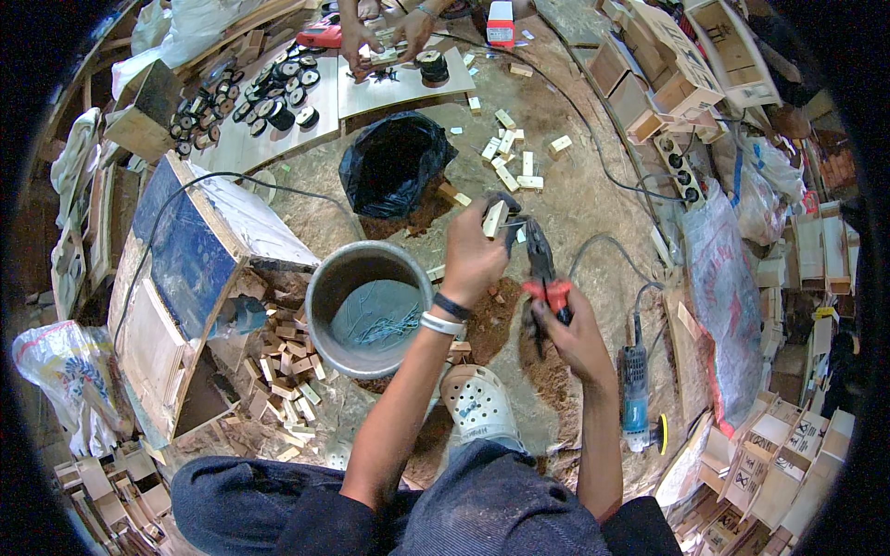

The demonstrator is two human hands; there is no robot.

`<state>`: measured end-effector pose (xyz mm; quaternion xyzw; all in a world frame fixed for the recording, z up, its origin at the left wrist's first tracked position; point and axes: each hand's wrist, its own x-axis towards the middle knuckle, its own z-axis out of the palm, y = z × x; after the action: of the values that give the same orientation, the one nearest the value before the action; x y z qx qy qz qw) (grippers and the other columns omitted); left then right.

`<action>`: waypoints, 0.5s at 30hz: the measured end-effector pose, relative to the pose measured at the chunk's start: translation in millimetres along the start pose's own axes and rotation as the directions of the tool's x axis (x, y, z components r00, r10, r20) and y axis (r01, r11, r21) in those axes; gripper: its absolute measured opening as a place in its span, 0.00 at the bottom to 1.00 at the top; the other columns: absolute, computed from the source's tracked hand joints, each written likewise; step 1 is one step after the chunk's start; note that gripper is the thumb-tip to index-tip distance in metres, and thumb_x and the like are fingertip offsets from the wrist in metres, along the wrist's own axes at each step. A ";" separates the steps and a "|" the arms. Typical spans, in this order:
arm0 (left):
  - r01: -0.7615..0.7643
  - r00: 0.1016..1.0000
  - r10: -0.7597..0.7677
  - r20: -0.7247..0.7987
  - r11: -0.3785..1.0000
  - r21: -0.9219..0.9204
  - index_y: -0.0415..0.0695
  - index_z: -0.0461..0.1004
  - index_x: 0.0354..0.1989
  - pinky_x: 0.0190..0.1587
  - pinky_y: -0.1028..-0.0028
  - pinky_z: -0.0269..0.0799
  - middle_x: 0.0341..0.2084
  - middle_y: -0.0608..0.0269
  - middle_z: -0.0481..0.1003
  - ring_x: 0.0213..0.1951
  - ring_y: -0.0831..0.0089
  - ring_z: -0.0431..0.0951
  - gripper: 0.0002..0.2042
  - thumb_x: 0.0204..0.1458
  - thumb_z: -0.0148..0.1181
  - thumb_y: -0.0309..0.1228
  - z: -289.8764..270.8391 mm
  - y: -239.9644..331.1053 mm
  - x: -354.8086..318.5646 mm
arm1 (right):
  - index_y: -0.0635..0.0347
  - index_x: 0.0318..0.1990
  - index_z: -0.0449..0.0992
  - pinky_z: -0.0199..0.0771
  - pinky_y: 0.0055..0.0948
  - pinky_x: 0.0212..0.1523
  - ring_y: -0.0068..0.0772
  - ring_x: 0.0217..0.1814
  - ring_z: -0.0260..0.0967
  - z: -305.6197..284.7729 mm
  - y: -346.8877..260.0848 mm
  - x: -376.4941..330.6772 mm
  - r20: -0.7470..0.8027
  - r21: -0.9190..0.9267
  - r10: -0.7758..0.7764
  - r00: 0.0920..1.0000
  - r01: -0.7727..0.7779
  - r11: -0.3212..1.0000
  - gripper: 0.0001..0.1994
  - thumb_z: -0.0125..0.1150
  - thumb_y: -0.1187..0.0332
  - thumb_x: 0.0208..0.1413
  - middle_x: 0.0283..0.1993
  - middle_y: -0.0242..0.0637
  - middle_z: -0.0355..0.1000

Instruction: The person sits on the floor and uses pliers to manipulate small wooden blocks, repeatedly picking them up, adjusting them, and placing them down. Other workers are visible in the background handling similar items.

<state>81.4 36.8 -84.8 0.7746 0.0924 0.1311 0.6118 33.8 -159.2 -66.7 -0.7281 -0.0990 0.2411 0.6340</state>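
Observation:
My left hand (476,252) pinches a small pale wooden block (495,220), with something dark around its fingertips that I cannot make out. A thin metal piece (515,225) seems to stick out from the block toward the pliers. My right hand (582,335) is closed round the red handles of dark-jawed pliers (539,255), whose jaws point up beside the block. Whether the jaws grip the metal piece is too small to tell. Left of my left forearm stands a grey bucket (320,320) with thin light-blue strands (387,324) at its bottom.
Loose wooden blocks (527,169) lie ahead, more (287,357) beside the bucket. A black bag (352,167) stands open ahead. Another person's hands (413,32) work near black discs (278,93) on boards. A corded power tool (634,398) is at right. A cable (593,148) crosses the floor.

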 end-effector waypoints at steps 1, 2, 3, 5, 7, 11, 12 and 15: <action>-0.026 0.994 0.032 -0.107 0.998 0.063 0.33 0.76 0.41 0.41 0.60 0.75 0.32 0.38 0.78 0.38 0.44 0.81 0.11 0.48 0.62 0.22 8.1 3.0 -1.9 | 0.64 0.57 0.70 0.74 0.33 0.44 0.32 0.38 0.72 2.5 4.1 10.4 -0.086 -0.126 -0.135 0.987 0.124 0.984 0.15 0.58 0.72 0.65 0.43 0.35 0.74; 0.003 0.993 0.020 -0.118 0.982 0.190 0.34 0.76 0.40 0.40 0.62 0.74 0.32 0.42 0.79 0.37 0.47 0.81 0.10 0.49 0.61 0.21 13.8 6.2 -5.0 | 0.64 0.55 0.72 0.74 0.32 0.45 0.32 0.39 0.73 3.4 7.9 19.0 -0.158 -0.265 -0.290 0.944 0.242 0.933 0.14 0.58 0.72 0.65 0.44 0.34 0.75; -0.022 0.985 0.055 -0.163 0.980 0.197 0.33 0.75 0.40 0.41 0.59 0.74 0.32 0.40 0.78 0.37 0.44 0.80 0.10 0.48 0.58 0.19 16.9 9.0 -8.5 | 0.65 0.52 0.74 0.73 0.31 0.45 0.32 0.40 0.73 4.1 11.6 24.3 -0.218 -0.334 -0.270 0.938 0.189 0.924 0.12 0.58 0.74 0.63 0.44 0.34 0.76; 0.029 0.968 0.020 -0.251 0.982 0.189 0.32 0.74 0.40 0.41 0.56 0.73 0.32 0.39 0.78 0.37 0.41 0.79 0.10 0.47 0.54 0.17 16.4 11.5 -14.0 | 0.64 0.52 0.74 0.72 0.31 0.44 0.31 0.39 0.72 -6.4 16.0 36.4 -0.419 -0.451 -0.258 0.871 0.047 0.891 0.12 0.59 0.74 0.61 0.43 0.35 0.76; 0.078 0.928 -0.018 -0.371 0.986 0.147 0.32 0.74 0.39 0.42 0.55 0.72 0.32 0.40 0.77 0.38 0.42 0.78 0.10 0.48 0.51 0.15 5.7 7.3 -17.1 | 0.65 0.53 0.74 0.73 0.32 0.45 0.34 0.41 0.74 -31.8 15.1 34.2 -0.525 -0.501 -0.231 0.819 -0.077 0.862 0.13 0.59 0.75 0.61 0.42 0.40 0.77; -0.070 0.966 0.118 -0.231 0.976 0.207 0.35 0.76 0.39 0.45 0.63 0.74 0.35 0.47 0.80 0.39 0.54 0.81 0.08 0.54 0.52 0.17 -14.0 -18.1 -7.7 | 0.64 0.53 0.75 0.72 0.37 0.43 0.44 0.41 0.75 -77.4 11.3 6.5 -0.526 -0.608 -0.305 0.794 -0.101 0.787 0.13 0.60 0.75 0.60 0.40 0.48 0.78; -0.039 0.980 0.075 -0.186 0.982 0.186 0.36 0.76 0.39 0.46 0.64 0.75 0.36 0.48 0.81 0.40 0.56 0.82 0.07 0.54 0.53 0.18 -9.3 -24.1 -8.9 | 0.64 0.53 0.75 0.71 0.35 0.44 0.41 0.40 0.74 -78.7 12.4 -2.3 -0.496 -0.631 -0.290 0.818 -0.110 0.768 0.14 0.61 0.74 0.60 0.41 0.46 0.77; 0.083 0.997 -0.083 0.000 0.993 0.087 0.39 0.77 0.47 0.51 0.68 0.75 0.40 0.54 0.81 0.44 0.64 0.82 0.10 0.57 0.62 0.26 8.9 -34.2 -12.3 | 0.66 0.56 0.73 0.70 0.33 0.52 0.39 0.45 0.72 -64.7 11.2 -23.2 -0.443 -0.619 -0.220 0.869 -0.119 0.776 0.18 0.62 0.74 0.58 0.44 0.45 0.76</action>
<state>73.1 32.8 -121.1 0.7962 0.1289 0.1000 0.5826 42.8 -228.3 -67.2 -0.9306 -0.0293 -0.0167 0.3645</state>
